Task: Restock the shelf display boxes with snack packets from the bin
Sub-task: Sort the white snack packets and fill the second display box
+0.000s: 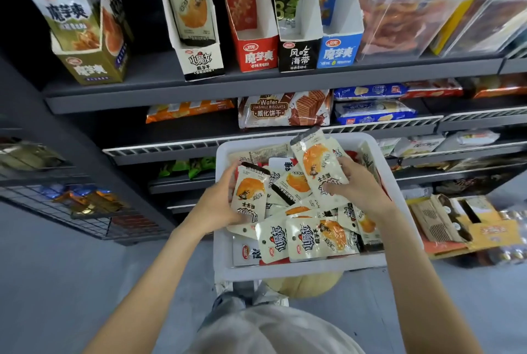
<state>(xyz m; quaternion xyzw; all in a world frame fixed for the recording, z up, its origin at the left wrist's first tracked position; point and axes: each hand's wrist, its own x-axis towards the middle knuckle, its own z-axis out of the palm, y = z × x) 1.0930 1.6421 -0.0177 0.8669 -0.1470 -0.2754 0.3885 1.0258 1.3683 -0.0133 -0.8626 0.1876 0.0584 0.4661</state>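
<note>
olive-green cardboard display box (94, 68): 魔芋爽 | white cardboard display box (202, 64): 小魔女 魔芋干 | red cardboard display box (258, 55): 魔芋爽 | black cardboard display box (298, 56): 风吃海带 | blue cardboard display box (338, 54): 魔芋爽 | brown-and-white wafer bag (285, 110): "Wafer JIASHILI BISCUITS" 威化饼干
</note>
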